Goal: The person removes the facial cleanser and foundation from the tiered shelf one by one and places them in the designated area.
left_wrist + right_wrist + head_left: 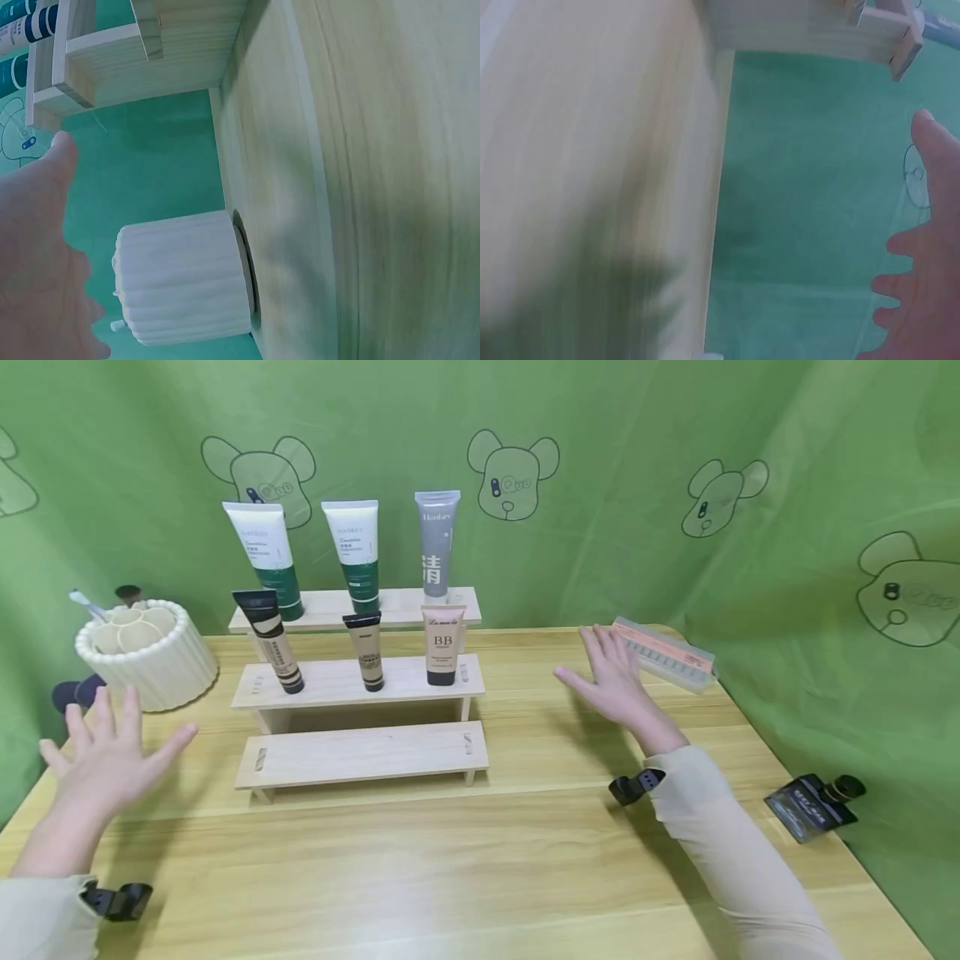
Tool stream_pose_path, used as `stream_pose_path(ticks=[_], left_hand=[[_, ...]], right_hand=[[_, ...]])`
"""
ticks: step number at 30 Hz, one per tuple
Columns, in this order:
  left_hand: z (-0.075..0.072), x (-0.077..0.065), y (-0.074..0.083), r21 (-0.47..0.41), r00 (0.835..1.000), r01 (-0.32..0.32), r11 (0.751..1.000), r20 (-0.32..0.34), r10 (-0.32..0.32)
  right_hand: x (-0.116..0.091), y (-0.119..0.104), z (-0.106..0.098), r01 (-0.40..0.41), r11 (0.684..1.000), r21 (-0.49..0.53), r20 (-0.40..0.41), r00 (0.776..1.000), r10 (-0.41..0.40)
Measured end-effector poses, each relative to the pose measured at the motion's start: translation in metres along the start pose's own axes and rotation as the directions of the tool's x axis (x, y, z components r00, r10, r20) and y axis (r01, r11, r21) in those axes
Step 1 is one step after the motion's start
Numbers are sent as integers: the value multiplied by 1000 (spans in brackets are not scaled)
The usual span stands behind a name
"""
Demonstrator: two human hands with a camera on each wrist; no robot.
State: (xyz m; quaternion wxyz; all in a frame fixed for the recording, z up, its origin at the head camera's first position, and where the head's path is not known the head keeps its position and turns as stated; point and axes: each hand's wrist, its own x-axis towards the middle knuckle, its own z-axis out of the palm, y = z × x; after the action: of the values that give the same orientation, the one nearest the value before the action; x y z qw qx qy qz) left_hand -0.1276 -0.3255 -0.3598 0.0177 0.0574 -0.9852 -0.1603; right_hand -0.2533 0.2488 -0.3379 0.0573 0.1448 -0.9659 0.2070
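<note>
My left hand [108,760] hovers above the table's left side with fingers spread, holding nothing. Nearest to it is a white ribbed brush holder [161,660], also seen as a white cylinder [184,277] in the left wrist view. On the right, my right hand [617,681] is raised with straight fingers near a clear case with a pink label [663,653]. Between the hands stands a three-tier wooden rack [360,756]. Its top tier carries two white-and-green tubes [352,547] and a grey tube [437,543]; the middle tier carries two black-capped tubes [366,652] and a pink BB cream tube [442,643].
A dark square bottle [806,810] with a black cap lies at the table's right edge. Dark round items [78,692] sit behind the left hand. A green curtain [600,527] with bear drawings encloses the back and sides of the wooden table [420,868].
</note>
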Motion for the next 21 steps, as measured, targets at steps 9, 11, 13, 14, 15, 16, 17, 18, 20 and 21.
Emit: stream_pose_path(ticks=[9, 11, 13, 14, 15, 16, 17, 18, 20, 21], left_hand=[[1, -4, 11, -27, 999, -47, 999, -22, 46], [2, -5, 13, -30, 998, -59, 998, -26, 58], [3, -5, 15, -32, 997, -73, 997, -31, 72], [4, -5, 17, -35, 996, -80, 996, -34, 79], [5, -5, 18, -39, 996, -88, 995, -38, 87], [7, -5, 20, -42, 995, -97, 994, -42, 95], [8, -5, 21, -47, 994, -105, 993, -46, 103], [9, -6, 23, -52, 992, -115, 992, -53, 113], [12, -7, 26, -66, 989, -138, 988, -67, 134], [13, -7, 27, -72, 987, -150, 986, -74, 145]], right_hand=[[0, -22, 2, 112, 987, 118, -43, 993, -108], [0, -27, 3, 139, 980, 146, -52, 990, -132], [1, -33, 4, 169, 970, 173, -62, 985, -161], [1, -36, 4, 180, 966, 187, -66, 983, -170], [1, -39, 5, 191, 961, 198, -69, 981, -181], [1, -42, 5, 202, 957, 210, -72, 979, -191], [1, -45, 6, 211, 953, 218, -77, 977, -199], [1, -49, 6, 219, 948, 231, -82, 975, -205], [0, -57, 7, 229, 939, 256, -90, 973, -213], [0, -62, 7, 234, 934, 270, -96, 972, -216]])
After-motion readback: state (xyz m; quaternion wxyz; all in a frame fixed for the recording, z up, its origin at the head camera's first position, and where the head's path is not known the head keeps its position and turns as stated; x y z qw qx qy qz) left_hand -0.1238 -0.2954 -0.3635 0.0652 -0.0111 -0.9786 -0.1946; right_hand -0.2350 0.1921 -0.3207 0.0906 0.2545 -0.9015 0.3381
